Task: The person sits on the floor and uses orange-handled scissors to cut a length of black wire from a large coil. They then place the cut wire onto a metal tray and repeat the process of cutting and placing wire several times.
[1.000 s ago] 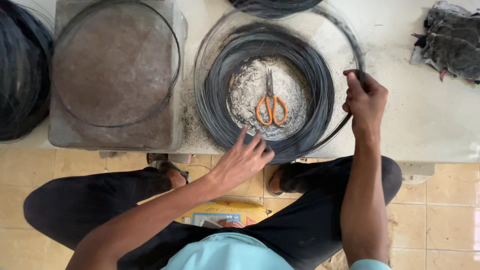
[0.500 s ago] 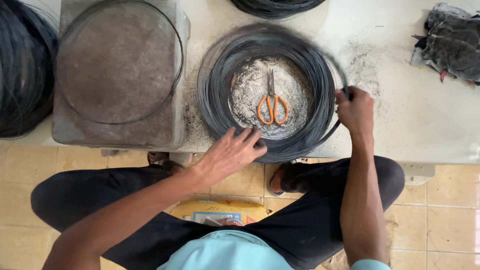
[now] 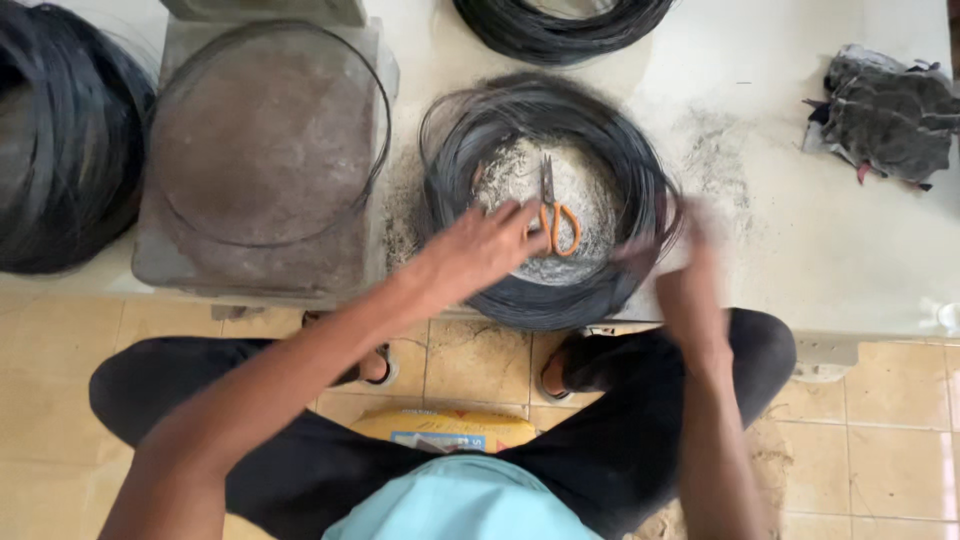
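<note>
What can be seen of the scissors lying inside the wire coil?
The scissors have orange loop handles and thin dark metal blades. They lie flat and look closed, blades pointing away from the person, handles toward them. They rest on a dusty grey patch of the white table, in the open middle of the black wire coil. The left hand reaches over the coil, its fingertips right by the handles; whether they touch is unclear. The blurred right hand is at the coil's right rim.
</note>
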